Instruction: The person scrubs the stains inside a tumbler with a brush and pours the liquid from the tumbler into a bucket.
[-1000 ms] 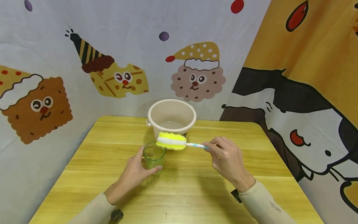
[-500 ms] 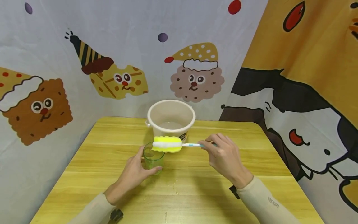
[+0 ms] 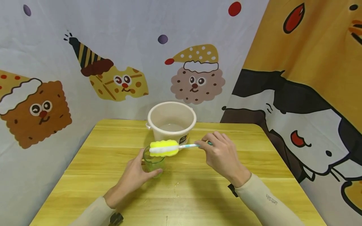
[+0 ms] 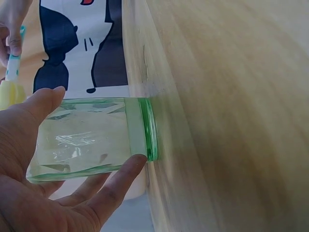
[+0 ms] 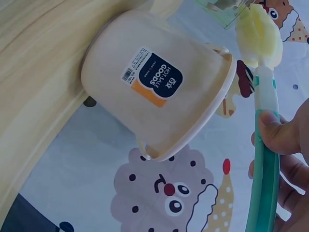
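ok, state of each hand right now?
Left hand: holding the green cup around its sides.
Right hand: holding the sponge brush by its handle.

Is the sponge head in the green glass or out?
Out: the left wrist view shows the sponge head above the green glass, none of it inside.

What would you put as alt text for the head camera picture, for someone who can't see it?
A person's right hand holds a yellow-and-white sponge brush near the mouth of a green glass, which the left hand grips at a wooden table. Behind the glass stands a beige bucket, with a cartoon-printed cloth as backdrop.
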Available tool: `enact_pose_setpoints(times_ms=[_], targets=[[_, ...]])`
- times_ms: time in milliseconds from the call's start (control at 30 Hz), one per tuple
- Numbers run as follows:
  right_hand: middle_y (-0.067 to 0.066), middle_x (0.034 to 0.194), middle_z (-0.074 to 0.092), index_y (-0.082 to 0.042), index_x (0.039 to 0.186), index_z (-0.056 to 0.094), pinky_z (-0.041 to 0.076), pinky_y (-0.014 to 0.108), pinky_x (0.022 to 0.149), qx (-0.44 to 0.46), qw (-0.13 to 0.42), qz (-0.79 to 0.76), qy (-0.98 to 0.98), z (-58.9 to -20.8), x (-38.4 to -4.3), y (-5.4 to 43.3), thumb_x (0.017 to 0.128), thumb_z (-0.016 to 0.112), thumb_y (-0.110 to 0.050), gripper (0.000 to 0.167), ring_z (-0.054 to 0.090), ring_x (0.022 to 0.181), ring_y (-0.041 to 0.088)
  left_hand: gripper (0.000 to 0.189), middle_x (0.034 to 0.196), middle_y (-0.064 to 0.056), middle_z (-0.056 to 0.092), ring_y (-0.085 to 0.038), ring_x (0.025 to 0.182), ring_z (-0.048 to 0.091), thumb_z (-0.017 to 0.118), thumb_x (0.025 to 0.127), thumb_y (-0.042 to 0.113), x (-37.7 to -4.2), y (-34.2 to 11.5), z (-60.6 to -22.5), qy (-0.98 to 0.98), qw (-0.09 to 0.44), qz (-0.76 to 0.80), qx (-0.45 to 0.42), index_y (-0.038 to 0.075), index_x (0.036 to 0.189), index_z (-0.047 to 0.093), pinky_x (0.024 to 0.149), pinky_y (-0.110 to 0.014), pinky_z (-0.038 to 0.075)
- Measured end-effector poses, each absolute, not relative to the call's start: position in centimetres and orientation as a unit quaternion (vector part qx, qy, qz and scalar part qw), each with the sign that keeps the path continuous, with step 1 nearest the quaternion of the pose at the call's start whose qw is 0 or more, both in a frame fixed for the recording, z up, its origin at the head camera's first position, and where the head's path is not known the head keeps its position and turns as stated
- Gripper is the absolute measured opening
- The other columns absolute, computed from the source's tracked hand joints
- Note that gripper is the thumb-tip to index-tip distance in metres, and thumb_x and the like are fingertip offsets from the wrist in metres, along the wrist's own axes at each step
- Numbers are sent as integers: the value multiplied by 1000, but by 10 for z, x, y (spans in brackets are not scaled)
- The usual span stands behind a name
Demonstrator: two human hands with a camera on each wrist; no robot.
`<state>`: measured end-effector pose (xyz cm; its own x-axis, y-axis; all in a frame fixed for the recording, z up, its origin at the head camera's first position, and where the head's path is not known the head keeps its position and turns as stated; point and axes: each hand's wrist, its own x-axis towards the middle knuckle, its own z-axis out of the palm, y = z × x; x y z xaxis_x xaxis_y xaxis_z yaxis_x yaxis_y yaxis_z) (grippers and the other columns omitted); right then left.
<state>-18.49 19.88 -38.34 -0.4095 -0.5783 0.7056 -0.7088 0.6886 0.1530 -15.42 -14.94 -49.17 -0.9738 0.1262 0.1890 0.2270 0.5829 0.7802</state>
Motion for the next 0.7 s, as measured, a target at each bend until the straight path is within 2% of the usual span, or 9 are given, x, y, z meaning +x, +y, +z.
enact_pose_setpoints(times_ms=[367, 600, 700], targets=[[3, 100, 78, -16, 113, 92, 55, 37, 69, 392, 383, 70, -833, -380, -188, 192, 93, 89, 7, 31, 67, 87, 25, 106, 157, -18, 74, -45, 142, 74, 104, 88, 49, -155, -151, -492, -890, 47, -446, -85, 14, 170, 49, 116, -68, 64], [3, 99, 77, -16, 112, 93, 53, 36, 68, 399, 399, 56, -824, -379, -191, 189, 84, 82, 17, 44, 64, 83, 25, 105, 157, -17, 75, -44, 143, 73, 100, 89, 60, -157, -151, -491, -891, 51, -443, -80, 14, 169, 50, 116, -68, 64], [4, 99, 77, -16, 112, 92, 52, 36, 68, 401, 401, 50, -822, -376, -192, 188, 82, 77, 20, 49, 63, 83, 25, 106, 157, -18, 75, -44, 142, 74, 100, 89, 60, -158, -151, -490, -891, 57, -442, -86, 13, 169, 50, 116, -67, 64]])
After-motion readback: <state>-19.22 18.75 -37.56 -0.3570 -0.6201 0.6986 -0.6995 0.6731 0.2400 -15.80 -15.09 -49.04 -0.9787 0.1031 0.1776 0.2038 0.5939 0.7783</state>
